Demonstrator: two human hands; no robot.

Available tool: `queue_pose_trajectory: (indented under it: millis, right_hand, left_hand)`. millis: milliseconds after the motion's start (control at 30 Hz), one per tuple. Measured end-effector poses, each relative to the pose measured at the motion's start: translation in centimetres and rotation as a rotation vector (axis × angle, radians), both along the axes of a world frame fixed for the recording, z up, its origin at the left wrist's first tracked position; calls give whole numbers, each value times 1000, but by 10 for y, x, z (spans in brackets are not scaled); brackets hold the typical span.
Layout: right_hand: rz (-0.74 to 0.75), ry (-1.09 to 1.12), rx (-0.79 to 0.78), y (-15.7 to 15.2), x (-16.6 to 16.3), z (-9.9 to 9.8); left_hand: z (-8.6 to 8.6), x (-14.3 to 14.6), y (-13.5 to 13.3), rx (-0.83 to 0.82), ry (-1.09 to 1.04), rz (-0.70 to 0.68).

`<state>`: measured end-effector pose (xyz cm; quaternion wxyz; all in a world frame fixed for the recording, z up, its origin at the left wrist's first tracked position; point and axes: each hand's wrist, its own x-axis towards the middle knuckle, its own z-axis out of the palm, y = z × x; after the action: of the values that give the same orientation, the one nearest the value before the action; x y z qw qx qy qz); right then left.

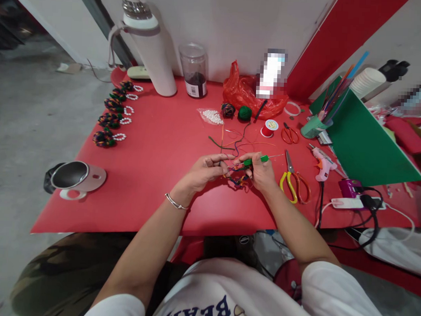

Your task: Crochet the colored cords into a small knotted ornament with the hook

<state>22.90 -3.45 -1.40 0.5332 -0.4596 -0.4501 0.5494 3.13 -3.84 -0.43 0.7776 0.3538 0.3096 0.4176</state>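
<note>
My right hand (260, 171) is closed round a green-handled crochet hook (257, 161), its metal tip pointing right. My left hand (206, 169) pinches a small multicoloured yarn piece (239, 179) that hangs between both hands over the red table (144, 183). Coloured yarn strands (237, 143) run from the work back to a multicoloured yarn ball (228, 109) and a green yarn ball (244, 113). A silver bangle (174, 202) sits on my left wrist.
Finished yarn-and-pearl pieces (111, 120) line the left edge. A white flask (154, 54), a jar (194, 72), a bag of pearls (212, 116), a red thread spool (269, 128), scissors (294, 181), a glue gun (322, 164), a green board (366, 140) and a metal cup (71, 176) stand around.
</note>
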Motion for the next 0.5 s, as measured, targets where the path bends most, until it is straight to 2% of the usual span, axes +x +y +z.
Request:
queue_pose_trajectory:
  millis: [233, 500]
  right_hand:
    - [5, 14, 14, 1, 0, -3]
    - [-8, 6, 2, -1, -3, 6]
  left_hand:
    - [-3, 0, 1, -15, 54, 29]
    - [-7, 1, 3, 25, 84, 23]
